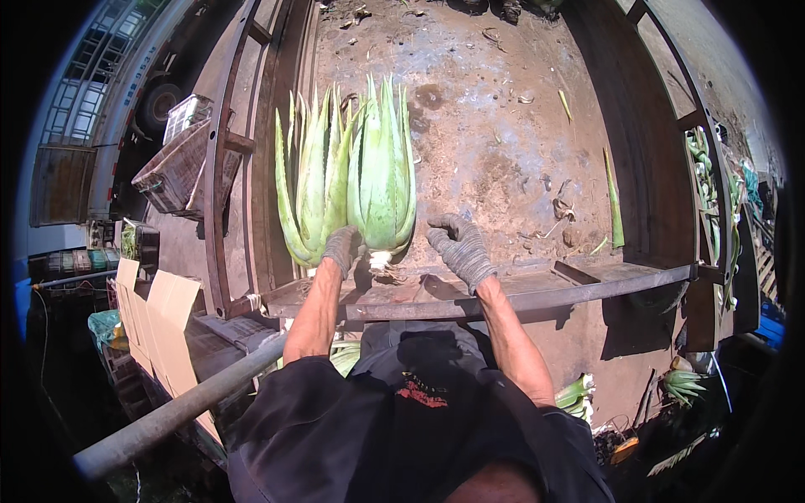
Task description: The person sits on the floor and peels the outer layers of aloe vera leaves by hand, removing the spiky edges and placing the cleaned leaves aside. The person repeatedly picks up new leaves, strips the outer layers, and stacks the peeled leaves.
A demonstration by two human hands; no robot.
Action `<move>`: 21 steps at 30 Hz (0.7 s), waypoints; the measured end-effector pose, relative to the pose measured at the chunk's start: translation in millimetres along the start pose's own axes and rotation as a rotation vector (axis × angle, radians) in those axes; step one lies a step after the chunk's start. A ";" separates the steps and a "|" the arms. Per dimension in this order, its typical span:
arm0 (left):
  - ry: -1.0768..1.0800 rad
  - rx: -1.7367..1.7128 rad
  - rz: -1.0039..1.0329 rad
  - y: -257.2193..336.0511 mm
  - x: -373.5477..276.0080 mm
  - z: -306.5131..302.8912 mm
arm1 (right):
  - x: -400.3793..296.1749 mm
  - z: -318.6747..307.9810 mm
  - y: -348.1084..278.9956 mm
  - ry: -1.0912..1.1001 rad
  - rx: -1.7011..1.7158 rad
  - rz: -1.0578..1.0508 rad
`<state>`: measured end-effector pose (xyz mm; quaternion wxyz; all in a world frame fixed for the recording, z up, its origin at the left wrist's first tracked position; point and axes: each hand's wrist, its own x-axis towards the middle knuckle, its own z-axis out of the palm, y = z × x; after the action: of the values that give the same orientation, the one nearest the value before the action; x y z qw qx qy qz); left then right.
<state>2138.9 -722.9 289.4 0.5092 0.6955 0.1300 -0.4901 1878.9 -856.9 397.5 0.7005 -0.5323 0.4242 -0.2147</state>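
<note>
Two large aloe vera plants stand side by side at the left of a dirty metal cart bed, their leaf tips pointing away from me. The right aloe plant (382,182) shows a white base with roots; the left aloe plant (311,188) lies against the cart's side. My left hand (343,249), in a grey knit glove, is at the lower ends between both plants, and its fingertips are partly hidden. Holding nothing, my gloved right hand (464,250) hovers just right of the right plant with thumb and fingers apart.
A metal rim (427,309) crosses in front of me. Loose aloe leaf pieces (613,201) lie at the right of the bed. A grey pipe (182,402) and cardboard (160,320) are at lower left. Crates (179,166) stand outside the left rail; a truck is beyond.
</note>
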 end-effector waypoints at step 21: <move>-0.311 -0.393 -0.270 -145.2 132.3 -30.5 | 112.4 146.5 51.4 0.317 -0.736 0.580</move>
<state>2121.3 -674.5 97.4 0.5780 0.4764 0.2343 -0.6198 2053.3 -841.4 319.5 0.4235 -0.5651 0.7040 0.0750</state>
